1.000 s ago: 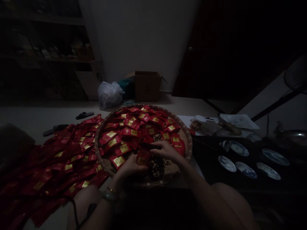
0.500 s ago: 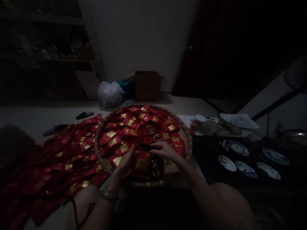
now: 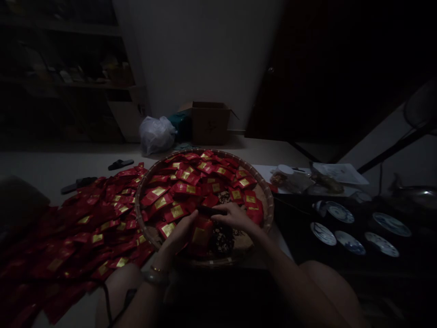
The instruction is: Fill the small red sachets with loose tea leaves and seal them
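A round woven basket (image 3: 269, 200) sits in front of me, full of small red packets with gold labels (image 3: 184, 175) and a patch of dark loose tea (image 3: 223, 237) at its near side. My left hand (image 3: 179, 234) grips one red packet (image 3: 201, 233) upright over the tea. My right hand (image 3: 234, 216) is closed on a dark scoop-like tool (image 3: 211, 211) at the packet's top edge. The light is very dim.
Many more red packets (image 3: 85, 228) lie spread on the floor to the left. Blue-and-white saucers (image 3: 339, 212) sit on a dark surface at the right. Behind are a cardboard box (image 3: 210, 120), a white plastic bag (image 3: 155, 134), slippers (image 3: 119, 164) and shelves.
My left hand turned the red packet upright, its gold label now facing me, and lifted it slightly toward the tool. My right hand barely moved.
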A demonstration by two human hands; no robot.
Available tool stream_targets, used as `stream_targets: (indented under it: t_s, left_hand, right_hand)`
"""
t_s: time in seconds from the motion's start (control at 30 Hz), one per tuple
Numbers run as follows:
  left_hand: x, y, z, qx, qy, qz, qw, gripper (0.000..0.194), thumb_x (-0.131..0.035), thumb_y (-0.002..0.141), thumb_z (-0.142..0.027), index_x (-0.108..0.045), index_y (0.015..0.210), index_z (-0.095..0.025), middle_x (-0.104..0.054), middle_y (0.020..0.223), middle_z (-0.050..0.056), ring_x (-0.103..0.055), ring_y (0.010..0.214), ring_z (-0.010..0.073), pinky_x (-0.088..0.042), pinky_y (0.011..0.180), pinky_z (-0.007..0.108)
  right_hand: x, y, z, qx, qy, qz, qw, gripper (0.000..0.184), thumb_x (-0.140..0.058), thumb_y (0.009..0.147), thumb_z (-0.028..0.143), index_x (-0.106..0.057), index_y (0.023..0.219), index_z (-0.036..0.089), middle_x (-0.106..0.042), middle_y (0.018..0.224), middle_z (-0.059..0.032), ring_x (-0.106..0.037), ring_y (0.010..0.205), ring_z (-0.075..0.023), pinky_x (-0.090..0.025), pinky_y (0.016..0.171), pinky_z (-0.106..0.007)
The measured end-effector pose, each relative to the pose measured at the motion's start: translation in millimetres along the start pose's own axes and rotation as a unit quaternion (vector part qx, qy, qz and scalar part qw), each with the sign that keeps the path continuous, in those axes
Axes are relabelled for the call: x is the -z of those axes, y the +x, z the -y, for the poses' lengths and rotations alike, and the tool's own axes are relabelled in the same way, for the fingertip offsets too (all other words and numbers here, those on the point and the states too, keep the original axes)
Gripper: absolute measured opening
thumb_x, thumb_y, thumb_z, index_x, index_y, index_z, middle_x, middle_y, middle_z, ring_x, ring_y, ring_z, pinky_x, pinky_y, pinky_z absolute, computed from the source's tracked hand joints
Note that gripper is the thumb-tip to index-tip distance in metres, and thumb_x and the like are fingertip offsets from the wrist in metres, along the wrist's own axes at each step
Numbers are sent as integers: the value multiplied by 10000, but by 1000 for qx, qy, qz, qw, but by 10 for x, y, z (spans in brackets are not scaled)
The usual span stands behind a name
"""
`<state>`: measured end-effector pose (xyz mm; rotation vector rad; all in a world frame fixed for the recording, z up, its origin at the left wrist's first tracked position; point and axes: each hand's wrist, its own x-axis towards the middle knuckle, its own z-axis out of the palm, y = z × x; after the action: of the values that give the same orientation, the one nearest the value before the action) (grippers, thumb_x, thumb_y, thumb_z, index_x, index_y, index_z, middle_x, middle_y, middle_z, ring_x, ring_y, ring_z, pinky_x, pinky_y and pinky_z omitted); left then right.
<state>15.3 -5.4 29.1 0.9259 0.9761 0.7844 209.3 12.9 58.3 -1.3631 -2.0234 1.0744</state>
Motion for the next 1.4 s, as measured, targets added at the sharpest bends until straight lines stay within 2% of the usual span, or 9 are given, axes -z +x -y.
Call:
stream_targets:
  t_s: [0.17, 0.33, 0.57, 0.67, 0.8, 0.97, 1.17, 1.3, 1.4]
  left_hand:
    - [18, 3, 38, -30, 47, -44, 997, 371, -802, 504, -320, -701, 795, -113, -708, 684, 19, -626, 641, 183, -470, 632, 266]
    - [24, 22, 37, -104, 61, -133, 984, 295, -770, 521, -311, -689, 744, -137, -705, 674, 17, -623, 621, 166, -467, 606, 250]
    - [-33, 8, -12, -116, 18, -168, 979, 324, -721, 564, -434, -714, 711, -146, -701, 648, 28, -605, 613, 160, -434, 566, 228]
    - [-60, -2, -28, -116, 27, -167, 979, 357, -718, 546, -471, -717, 681, -141, -690, 621, 26, -595, 610, 166, -429, 565, 234]
    - [-61, 3, -20, -134, 73, -153, 976, 377, -663, 593, -507, -710, 676, -141, -675, 623, 20, -570, 613, 165, -416, 557, 235]
    - [-2, 42, 48, -140, 129, -132, 973, 408, -593, 637, -545, -635, 580, -143, -573, 524, -12, -487, 534, 130, -352, 490, 214]
    - [1, 46, 37, -128, 173, -148, 965, 480, -516, 654, -626, -515, 514, -167, -474, 490, -33, -402, 500, 116, -327, 472, 228]
    - [210, 24, -74, -167, 187, -284, 925, 496, -449, 693, -649, -452, 489, -197, -446, 477, -26, -409, 513, 137, -351, 480, 250]
    - [509, 26, -152, -189, 193, -426, 864, 495, -405, 759, -617, -477, 512, -194, -438, 467, -24, -424, 514, 146, -369, 502, 259]
  right_hand:
    - [-66, 15, 27, 34, 19, 67, 997, 377, -634, 742, 359, -690, 1059, 161, -713, 902, -36, -629, 808, -212, -459, 708, -277]
    - [63, -44, -143, 1, 47, -8, 999, 470, -620, 756, 434, -628, 1155, 185, -672, 1067, -54, -611, 943, -243, -466, 799, -329]
    - [239, -247, -651, -74, -161, 64, 982, 456, -704, 655, 246, -647, 1107, 217, -665, 1082, -76, -591, 991, -261, -435, 857, -350]
    - [109, -210, -572, -61, -149, 3, 987, 424, -705, 672, 269, -649, 1089, 215, -644, 1122, -84, -578, 1025, -250, -430, 877, -348]
    - [-233, -25, -215, 38, 19, -104, 994, 353, -626, 773, 346, -639, 1096, 204, -658, 1071, -73, -617, 883, -178, -475, 782, -299]
    - [-540, 119, 39, 39, 111, -175, 978, 132, -666, 728, 287, -689, 679, 166, -673, 678, -24, -613, 675, -151, -463, 656, -252]
    - [-507, 146, -203, 40, 109, -121, 986, 265, -586, 800, 374, -697, 719, 147, -679, 652, -18, -608, 605, -137, -462, 578, -226]
    - [-261, 426, -562, -18, -81, -122, 989, 468, -259, 954, 327, -687, 912, 142, -694, 706, -34, -629, 607, -138, -489, 566, -237]
    - [-71, 749, -783, -45, -159, -156, 974, 330, -354, 918, 221, -636, 1077, 159, -683, 1029, -86, -629, 911, -184, -488, 791, -301]
